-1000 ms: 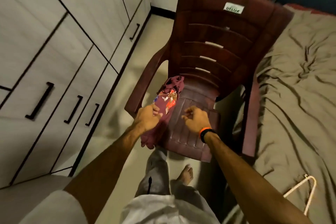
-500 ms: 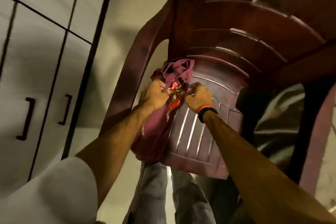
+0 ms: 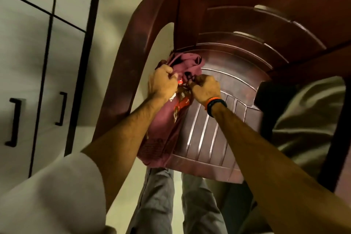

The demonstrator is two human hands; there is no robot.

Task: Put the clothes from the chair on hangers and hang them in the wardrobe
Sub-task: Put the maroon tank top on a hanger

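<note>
Head view: half a second ago both hands were just closing on the shirt (image 3: 167, 118); a second ago they hung above it. Now the left hand (image 3: 161, 85) is fisted around a bunch of cloth at the shirt's 11 o'clock, and the right hand (image 3: 204, 89) pinches fabric at its 1 o'clock. The shirt lies on the chair (image 3: 218, 135) seat, its hem drooping off the front edge at 6 o'clock. The pickup looks secured; lifting comes next, with the wardrobe (image 3: 38, 62) at 9 o'clock.
</note>
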